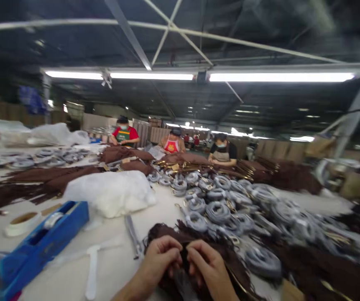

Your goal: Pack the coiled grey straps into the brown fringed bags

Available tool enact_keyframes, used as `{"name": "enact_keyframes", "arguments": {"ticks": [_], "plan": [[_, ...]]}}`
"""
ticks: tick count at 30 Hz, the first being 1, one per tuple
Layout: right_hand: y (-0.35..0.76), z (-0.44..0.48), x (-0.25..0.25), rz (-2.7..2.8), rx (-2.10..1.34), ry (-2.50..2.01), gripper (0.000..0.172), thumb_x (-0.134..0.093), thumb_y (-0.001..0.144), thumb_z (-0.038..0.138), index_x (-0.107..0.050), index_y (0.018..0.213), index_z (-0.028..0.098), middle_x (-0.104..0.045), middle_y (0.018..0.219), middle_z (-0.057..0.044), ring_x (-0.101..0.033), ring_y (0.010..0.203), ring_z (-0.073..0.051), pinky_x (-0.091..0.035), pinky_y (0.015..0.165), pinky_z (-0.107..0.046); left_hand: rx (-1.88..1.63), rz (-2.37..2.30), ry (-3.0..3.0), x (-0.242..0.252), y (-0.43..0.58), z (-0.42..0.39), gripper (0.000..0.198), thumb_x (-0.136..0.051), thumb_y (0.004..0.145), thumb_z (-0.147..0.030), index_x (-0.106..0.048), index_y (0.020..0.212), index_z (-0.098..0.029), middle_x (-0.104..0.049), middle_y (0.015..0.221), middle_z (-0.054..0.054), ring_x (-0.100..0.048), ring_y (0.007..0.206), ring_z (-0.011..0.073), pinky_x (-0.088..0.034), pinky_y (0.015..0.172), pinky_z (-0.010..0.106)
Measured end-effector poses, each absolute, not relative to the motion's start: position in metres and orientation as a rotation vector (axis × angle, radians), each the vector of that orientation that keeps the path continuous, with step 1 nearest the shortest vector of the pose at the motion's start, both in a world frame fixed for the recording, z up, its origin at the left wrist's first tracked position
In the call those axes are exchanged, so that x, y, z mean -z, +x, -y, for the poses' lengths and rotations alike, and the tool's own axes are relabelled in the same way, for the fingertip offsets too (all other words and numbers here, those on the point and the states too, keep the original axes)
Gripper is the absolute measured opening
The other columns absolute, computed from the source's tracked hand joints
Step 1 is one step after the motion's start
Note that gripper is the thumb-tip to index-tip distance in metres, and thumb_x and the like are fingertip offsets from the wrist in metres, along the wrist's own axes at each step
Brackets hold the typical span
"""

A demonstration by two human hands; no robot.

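Note:
My left hand [164, 257] and my right hand [206, 261] are side by side at the bottom centre, thumbs and fingertips pinched together. Between them is a small dark part of a brown fringed fabric piece [195, 234], possibly a bag, which lies bunched on the table under both hands. Its exact shape is blurred and partly covered by my fingers. A gold-coloured edge [241, 286] runs down its right side. Grey fabric [184, 284] shows below my fingertips. Just beyond the piece lie several coiled grey straps [219, 212] with gold-coloured clasps.
Left of my hands are a blue tape dispenser [35, 251], a white tape roll [23, 223], a white T-shaped object [92, 271] and a grey metal tool [132, 236]. A white plastic bag [111, 193] lies farther back. Brown goods [327, 267] pile up rightward. Co-workers [125, 133] stand across the table.

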State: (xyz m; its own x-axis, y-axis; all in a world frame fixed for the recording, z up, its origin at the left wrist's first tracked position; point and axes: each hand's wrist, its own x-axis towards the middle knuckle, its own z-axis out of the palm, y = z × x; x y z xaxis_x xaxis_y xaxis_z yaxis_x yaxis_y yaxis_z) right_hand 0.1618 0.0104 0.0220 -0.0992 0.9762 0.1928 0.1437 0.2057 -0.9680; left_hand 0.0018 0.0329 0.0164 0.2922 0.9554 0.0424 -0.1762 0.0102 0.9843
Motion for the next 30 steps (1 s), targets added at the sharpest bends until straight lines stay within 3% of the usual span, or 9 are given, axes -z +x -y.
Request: {"name": "enact_keyframes", "arguments": {"ticks": [6,21,30], "plan": [[0.152,-0.010,-0.027,1.384,-1.067,-1.062,0.039,-0.064,0.077,0.055,-0.059,0.072,0.016,-0.056,0.048,0.005,-0.036,0.031,-0.004,-0.025,0.032,-0.015,-1.046,-0.814,1.260,-0.031,-0.004,-0.030,0.019,-0.066,0.067,-0.028,-0.058,0.080,-0.017,-0.059,0.054,-0.006,-0.045,0.048,0.0070,-0.032,0.049,0.020],[0.148,-0.010,-0.027,1.321,-1.197,-0.989,0.040,-0.071,0.071,0.055,-0.061,0.073,0.016,-0.061,0.056,0.002,-0.049,0.040,-0.007,-0.032,0.032,-0.014,-1.063,-0.749,1.253,-0.029,-0.002,-0.028,0.022,-0.068,0.069,-0.030,-0.053,0.081,-0.019,-0.059,0.056,-0.006,-0.047,0.050,0.0081,-0.035,0.052,0.021],[0.149,-0.008,-0.021,1.487,-1.004,-1.049,0.028,-0.060,0.084,0.043,-0.059,0.072,0.018,-0.058,0.053,0.004,-0.042,0.037,-0.006,-0.031,0.035,-0.016,-1.108,-0.744,1.287,-0.029,0.002,-0.026,0.020,-0.067,0.070,-0.030,-0.051,0.076,-0.019,-0.055,0.053,-0.007,-0.045,0.048,0.0076,-0.033,0.048,0.020]]}}
